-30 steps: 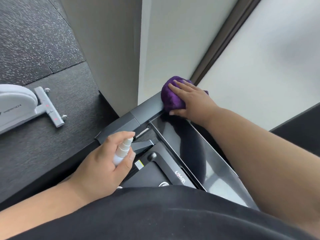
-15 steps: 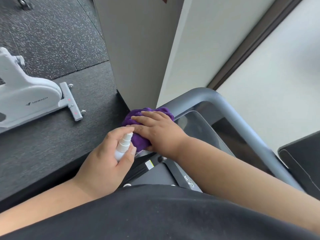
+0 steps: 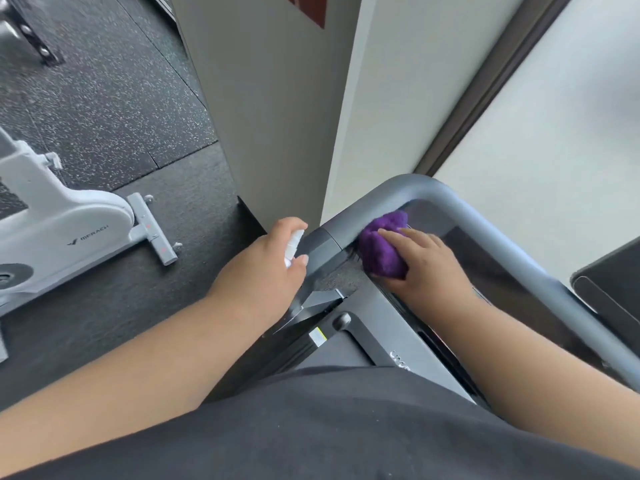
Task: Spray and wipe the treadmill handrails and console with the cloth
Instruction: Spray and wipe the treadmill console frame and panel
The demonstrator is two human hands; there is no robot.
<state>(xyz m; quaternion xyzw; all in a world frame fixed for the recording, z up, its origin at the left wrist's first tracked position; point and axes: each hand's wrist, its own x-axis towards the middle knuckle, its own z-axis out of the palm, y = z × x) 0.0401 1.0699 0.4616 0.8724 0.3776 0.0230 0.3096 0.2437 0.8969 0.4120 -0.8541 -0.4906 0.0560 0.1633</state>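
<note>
A grey treadmill handrail (image 3: 491,230) bends around a dark glossy console (image 3: 485,268). My right hand (image 3: 426,268) grips a bunched purple cloth (image 3: 381,247) and presses it against the inner side of the rail's left corner, at the console's edge. My left hand (image 3: 266,268) is curled round a small white spray bottle (image 3: 292,245), its nozzle end close to the rail's dark left section (image 3: 320,242). Most of the bottle is hidden inside the hand.
A white exercise bike (image 3: 59,233) stands on the speckled rubber floor (image 3: 104,98) to the left. A grey pillar (image 3: 277,116) rises just beyond the rail. A dark screen edge (image 3: 609,289) sits at the right. My black shirt fills the bottom.
My right hand with the cloth slid from the rail's left section, beside the bottle, to the right and up to the corner. My left hand rose slightly with the bottle. The view tilted upward.
</note>
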